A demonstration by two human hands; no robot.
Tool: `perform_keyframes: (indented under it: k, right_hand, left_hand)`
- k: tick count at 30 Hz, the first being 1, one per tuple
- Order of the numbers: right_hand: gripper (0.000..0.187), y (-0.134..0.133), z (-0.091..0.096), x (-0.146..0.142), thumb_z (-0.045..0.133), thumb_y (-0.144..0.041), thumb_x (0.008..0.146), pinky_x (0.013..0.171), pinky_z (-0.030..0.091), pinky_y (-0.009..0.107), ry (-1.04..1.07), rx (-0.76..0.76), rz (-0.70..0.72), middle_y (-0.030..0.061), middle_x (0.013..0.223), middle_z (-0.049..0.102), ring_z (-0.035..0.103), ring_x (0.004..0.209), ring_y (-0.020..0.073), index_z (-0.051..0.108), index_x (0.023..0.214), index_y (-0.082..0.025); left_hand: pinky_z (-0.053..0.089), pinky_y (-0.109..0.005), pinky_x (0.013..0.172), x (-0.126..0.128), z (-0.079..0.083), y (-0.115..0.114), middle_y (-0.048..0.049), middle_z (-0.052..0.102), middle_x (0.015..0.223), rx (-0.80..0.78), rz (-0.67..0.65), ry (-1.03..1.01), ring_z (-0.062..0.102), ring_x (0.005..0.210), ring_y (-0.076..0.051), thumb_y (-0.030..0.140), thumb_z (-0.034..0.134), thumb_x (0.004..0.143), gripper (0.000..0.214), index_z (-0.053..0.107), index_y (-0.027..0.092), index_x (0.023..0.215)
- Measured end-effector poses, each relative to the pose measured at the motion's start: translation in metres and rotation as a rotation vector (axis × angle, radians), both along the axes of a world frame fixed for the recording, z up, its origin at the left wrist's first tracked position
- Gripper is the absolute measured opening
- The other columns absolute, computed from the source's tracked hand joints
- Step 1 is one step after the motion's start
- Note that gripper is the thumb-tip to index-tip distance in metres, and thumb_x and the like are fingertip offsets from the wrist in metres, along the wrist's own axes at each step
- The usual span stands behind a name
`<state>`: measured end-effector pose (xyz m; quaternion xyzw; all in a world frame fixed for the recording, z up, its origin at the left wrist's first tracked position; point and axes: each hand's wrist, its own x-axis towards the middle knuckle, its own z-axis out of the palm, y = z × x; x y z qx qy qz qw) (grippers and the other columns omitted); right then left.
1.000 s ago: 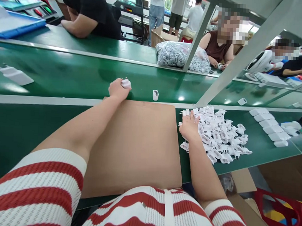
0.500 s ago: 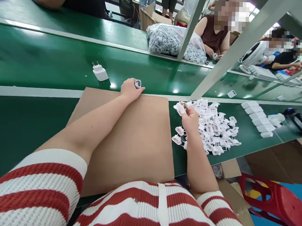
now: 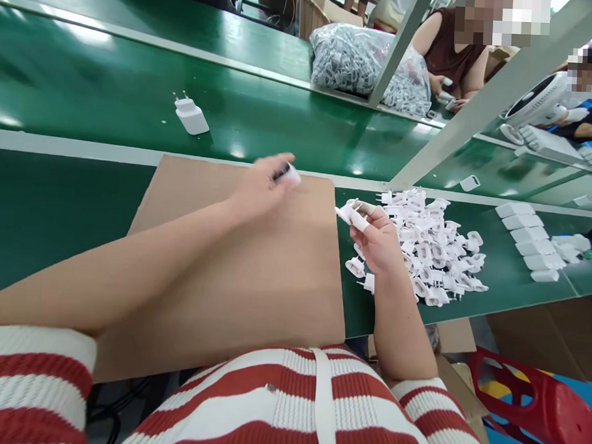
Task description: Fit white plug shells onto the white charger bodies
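Observation:
My left hand (image 3: 261, 189), blurred by motion, is closed on a white charger housing (image 3: 291, 176) with a dark opening, over the far part of a brown cardboard sheet (image 3: 245, 272). Between the fingertips of my right hand (image 3: 376, 237) is a white plug cover (image 3: 344, 214), held just past the sheet's right edge. Pale finger covers are on some of those fingers. Behind and beside that hand lies a heap of white plug covers (image 3: 429, 247), several with pins showing. A white two-pin charger (image 3: 191, 117) lies on the green belt beyond the sheet.
A slanted grey post (image 3: 457, 118) rises beyond the heap. White housings (image 3: 528, 239) stand in a row to the right. Across the belt are a clear bag of grey parts (image 3: 347, 60) and a co-worker (image 3: 453, 52). A red stool (image 3: 548, 403) is at lower right.
My left hand has come from the belt's edge back over the cardboard, turning the charger housing rightward. My right hand has lifted a plug cover slightly from the heap. The view has shifted.

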<state>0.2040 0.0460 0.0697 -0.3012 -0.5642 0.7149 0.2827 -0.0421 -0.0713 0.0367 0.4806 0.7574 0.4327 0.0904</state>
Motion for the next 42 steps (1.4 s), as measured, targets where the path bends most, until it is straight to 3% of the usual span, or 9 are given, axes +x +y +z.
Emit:
perform_keyframes:
  k: [3,7,10,13,15,18,21,31,42]
  right_hand:
    - [0.044,-0.008,-0.001,0.0,0.087,-0.043,0.072,0.066,0.06,0.026,0.01,0.045,0.064,0.0003,0.105,0.075,0.071,0.073,0.0124,0.073,0.11,-0.026]
    - [0.037,-0.019,-0.01,-0.007,0.089,-0.042,0.071,0.072,0.062,0.031,-0.029,0.177,0.132,0.0029,0.103,0.076,0.071,0.079,0.0155,0.074,0.1,-0.024]
    - [0.026,-0.027,-0.016,-0.011,0.082,-0.039,0.08,0.076,0.061,0.034,-0.165,0.48,0.11,0.0042,0.097,0.075,0.068,0.078,0.016,0.075,0.099,-0.022]
    - [0.031,-0.036,-0.011,-0.01,0.066,-0.035,0.094,0.085,0.061,0.037,-0.235,0.825,0.096,0.008,0.122,0.071,0.068,0.087,0.0164,0.072,0.122,-0.025]
    - [0.041,-0.042,-0.005,-0.006,0.06,-0.033,0.098,0.087,0.061,0.037,-0.236,0.931,0.117,0.0096,0.134,0.065,0.069,0.093,0.017,0.063,0.138,-0.028]
    - [0.05,-0.05,0.001,-0.002,0.061,-0.029,0.097,0.088,0.061,0.039,-0.269,1.063,0.158,0.0082,0.125,0.069,0.069,0.097,0.0202,0.055,0.147,-0.03]
    - [0.047,-0.052,-0.002,-0.004,0.063,-0.022,0.095,0.091,0.06,0.043,-0.308,1.244,0.219,0.0058,0.11,0.073,0.068,0.102,0.0241,0.06,0.14,-0.033]
    - [0.025,-0.056,-0.011,-0.016,0.056,-0.029,0.102,0.093,0.06,0.04,-0.36,1.251,0.242,0.0054,0.116,0.076,0.072,0.106,0.0229,0.071,0.122,-0.031]
    - [0.026,-0.06,-0.013,-0.019,0.055,-0.024,0.101,0.098,0.056,0.04,-0.479,1.261,0.297,0.0057,0.117,0.075,0.069,0.111,0.0241,0.071,0.12,-0.031]
  left_hand:
    - [0.05,-0.041,0.106,0.049,0.004,-0.036,-0.0084,0.068,0.127,-0.122,-0.278,-0.102,0.062,0.117,-0.028,0.043,0.06,0.095,0.058,0.052,0.023,0.149]
    - [0.053,-0.043,0.101,0.083,-0.009,-0.058,-0.0113,0.068,0.124,-0.1,-0.351,-0.158,0.062,0.115,-0.028,0.04,0.061,0.095,0.06,0.049,0.021,0.151]
    - [0.054,-0.041,0.099,0.08,-0.018,-0.059,-0.0116,0.065,0.129,-0.017,-0.32,-0.233,0.061,0.116,-0.028,0.045,0.076,0.085,0.063,0.058,0.019,0.139]
    - [0.054,-0.039,0.097,0.07,-0.019,-0.059,-0.0086,0.069,0.111,0.013,-0.347,-0.243,0.064,0.106,-0.026,0.044,0.074,0.087,0.035,0.071,0.02,0.112]
    - [0.053,-0.039,0.094,0.066,-0.019,-0.061,-0.0078,0.07,0.103,0.035,-0.358,-0.233,0.064,0.101,-0.025,0.043,0.07,0.09,0.028,0.073,0.019,0.106]
    - [0.053,-0.038,0.091,0.064,-0.02,-0.063,-0.0081,0.071,0.102,0.073,-0.373,-0.218,0.065,0.099,-0.025,0.043,0.069,0.091,0.027,0.072,0.019,0.104]
    - [0.052,-0.037,0.091,0.065,-0.023,-0.063,-0.0076,0.071,0.101,0.087,-0.375,-0.216,0.064,0.099,-0.025,0.043,0.068,0.092,0.026,0.072,0.019,0.102]
    - [0.05,-0.041,0.097,0.064,-0.021,-0.062,-0.0075,0.069,0.102,-0.02,-0.366,-0.287,0.062,0.103,-0.028,0.046,0.063,0.09,0.029,0.073,0.021,0.098]
    - [0.049,-0.042,0.095,0.065,-0.022,-0.062,-0.0076,0.068,0.1,-0.031,-0.357,-0.304,0.061,0.101,-0.029,0.045,0.064,0.088,0.026,0.072,0.021,0.093]
